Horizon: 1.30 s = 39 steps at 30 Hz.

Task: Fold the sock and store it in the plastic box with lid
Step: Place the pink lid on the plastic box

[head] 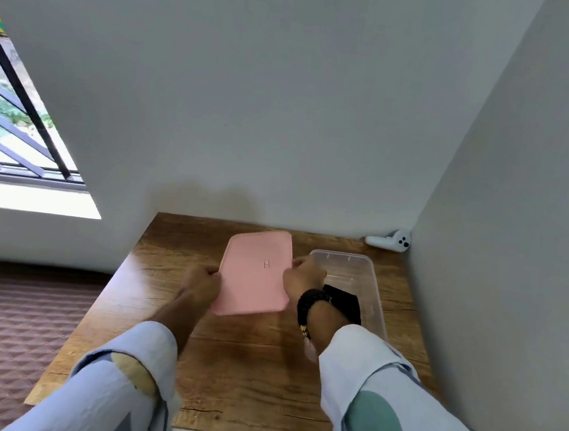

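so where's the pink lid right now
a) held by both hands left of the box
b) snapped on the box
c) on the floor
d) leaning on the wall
a: the left hand and right hand grip opposite edges of the lid, beside the open box, which already has the dark sock inside.

A home room, barred window [16,116] far left of the hands, patterned floor covering [8,328], wooden table [239,366] under them, plain walls.
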Tool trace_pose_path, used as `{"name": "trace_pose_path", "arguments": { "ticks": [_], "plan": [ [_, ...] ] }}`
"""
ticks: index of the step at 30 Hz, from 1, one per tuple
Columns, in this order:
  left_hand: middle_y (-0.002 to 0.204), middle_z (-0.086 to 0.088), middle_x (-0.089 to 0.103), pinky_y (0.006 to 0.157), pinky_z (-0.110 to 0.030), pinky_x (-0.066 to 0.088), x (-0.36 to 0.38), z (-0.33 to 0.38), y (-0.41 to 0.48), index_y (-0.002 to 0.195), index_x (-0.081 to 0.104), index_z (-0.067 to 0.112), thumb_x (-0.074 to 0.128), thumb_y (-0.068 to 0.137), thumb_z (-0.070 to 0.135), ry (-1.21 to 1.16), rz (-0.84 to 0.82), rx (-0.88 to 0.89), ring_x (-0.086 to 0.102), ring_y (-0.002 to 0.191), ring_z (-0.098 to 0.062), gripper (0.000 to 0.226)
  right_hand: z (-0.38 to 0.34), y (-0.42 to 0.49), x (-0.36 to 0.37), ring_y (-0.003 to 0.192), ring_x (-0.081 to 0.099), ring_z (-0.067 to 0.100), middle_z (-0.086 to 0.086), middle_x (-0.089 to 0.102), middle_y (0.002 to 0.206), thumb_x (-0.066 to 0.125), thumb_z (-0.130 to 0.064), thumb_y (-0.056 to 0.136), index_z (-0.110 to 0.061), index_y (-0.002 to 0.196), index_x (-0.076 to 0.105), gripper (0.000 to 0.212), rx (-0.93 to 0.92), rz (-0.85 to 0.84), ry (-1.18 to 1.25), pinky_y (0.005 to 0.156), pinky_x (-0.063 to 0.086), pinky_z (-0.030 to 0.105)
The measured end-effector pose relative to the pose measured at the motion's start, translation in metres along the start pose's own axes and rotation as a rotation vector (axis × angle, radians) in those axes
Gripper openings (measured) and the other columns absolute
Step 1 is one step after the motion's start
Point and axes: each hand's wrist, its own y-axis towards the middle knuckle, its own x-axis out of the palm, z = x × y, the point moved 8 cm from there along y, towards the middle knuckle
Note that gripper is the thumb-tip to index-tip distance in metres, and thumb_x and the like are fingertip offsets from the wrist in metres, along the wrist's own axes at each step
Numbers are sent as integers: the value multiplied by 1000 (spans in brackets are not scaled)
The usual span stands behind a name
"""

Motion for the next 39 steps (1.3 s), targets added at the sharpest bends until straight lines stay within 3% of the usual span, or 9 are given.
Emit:
{"name": "trace_pose_path", "arguments": {
  "ticks": [5, 9, 16, 22, 27, 29, 33, 36, 39],
  "plan": [
    [122, -15, 74, 96, -53, 59, 34, 63, -21, 126, 71, 1, 58, 99, 6, -120, -46, 115, 69, 110, -33, 31, -17, 10, -75, 114, 64, 33, 15, 67, 125, 47, 3, 89, -1, 119, 64, 34, -115, 96, 25, 85, 50, 31],
    [125, -17, 73, 103, -54, 57, 93, 88, -52, 129, 68, -2, 59, 97, 2, -102, -156, 139, 68, 116, -34, 33, 30, 27, -131, 109, 67, 34, 15, 72, 119, 44, -7, 97, -7, 115, 73, 34, -37, 136, -58, 86, 54, 33],
    [119, -7, 77, 93, -39, 58, 152, 81, -94, 123, 75, 14, 58, 95, 2, 21, -213, 179, 71, 111, -28, 35, 107, 36, -163, 100, 66, 33, 15, 72, 107, 44, -5, 99, -3, 100, 73, 30, 25, 226, 39, 81, 54, 33],
    [121, -14, 74, 96, -52, 60, 156, 76, -101, 125, 71, 9, 54, 94, 4, 50, -135, 132, 70, 111, -33, 36, 117, 43, -153, 100, 66, 34, 16, 72, 108, 46, -3, 94, -10, 84, 65, 22, 32, 162, -80, 73, 52, 33],
    [118, -10, 71, 92, -53, 61, 155, 70, -99, 121, 64, 12, 53, 95, 14, 39, -109, 85, 68, 109, -32, 28, 125, 50, -146, 111, 64, 33, 9, 68, 123, 45, -13, 98, -14, 120, 63, 28, 43, 130, -141, 77, 47, 33],
    [113, -6, 68, 81, -45, 62, 159, 72, -101, 116, 62, 16, 49, 95, 15, 48, -111, 86, 66, 101, -26, 25, 125, 54, -146, 117, 62, 34, 10, 66, 130, 40, -22, 103, -15, 128, 60, 33, 15, 121, -223, 86, 49, 37],
    [97, 4, 59, 58, -29, 43, 167, 74, -104, 110, 49, 24, 41, 97, 16, 126, -127, 133, 57, 83, -12, 17, 130, 54, -137, 107, 64, 31, 11, 67, 123, 31, -29, 107, -14, 125, 57, 35, -100, 106, -359, 86, 48, 36],
    [94, 8, 57, 59, -28, 44, 171, 74, -104, 108, 46, 24, 40, 99, 19, 180, -140, 157, 58, 84, -11, 12, 134, 60, -134, 95, 62, 27, 10, 68, 118, 33, -30, 104, -16, 125, 54, 33, -109, 73, -325, 81, 48, 36],
    [102, 0, 61, 66, -34, 51, 171, 77, -105, 111, 46, 21, 37, 100, 19, 164, -138, 158, 62, 90, -19, 14, 132, 69, -132, 104, 63, 32, 10, 68, 120, 31, -34, 103, -19, 129, 54, 38, -96, 48, -291, 87, 49, 39]
  ]
}}
